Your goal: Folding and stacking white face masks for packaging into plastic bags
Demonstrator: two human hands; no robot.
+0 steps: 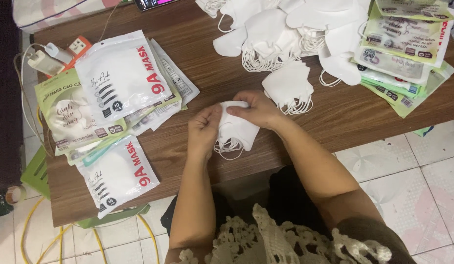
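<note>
1. Two hands at work over the counter [188, 39], both on one small stack of white masks [235, 131] at the near middle; ear loops hang off the stack's near edge.
2. Left hand [203, 131]: fingers curled in, pinching the stack's left edge, thumb on top.
3. Right hand [256, 108]: fingers bent over the stack's far top corner, gripping it; narrow, not spread.
4. One more small mask stack [288, 87] lies just beyond the right hand, apart from it, loops trailing right.
5. One big loose heap of masks [285, 29] along the far edge; too many and too overlapped to count.
6. Packs, left side: two white ones with red lettering show whole, one far [120, 76] and one near [117, 176], the near one hanging over the counter edge. Between them a green pack [65, 115] lies over several more flat packs; the under ones cannot be counted. The white packs look filled, a pale shape showing through.
7. Packs, right side: one fanned pile of green and white packs [408, 44], at least five; whether full or empty cannot be told.
8. One orange power strip [73, 51] with a white charger [40, 61] at the far left corner.
9. Yellow cable [31, 220] on the tiled floor beneath.
</note>
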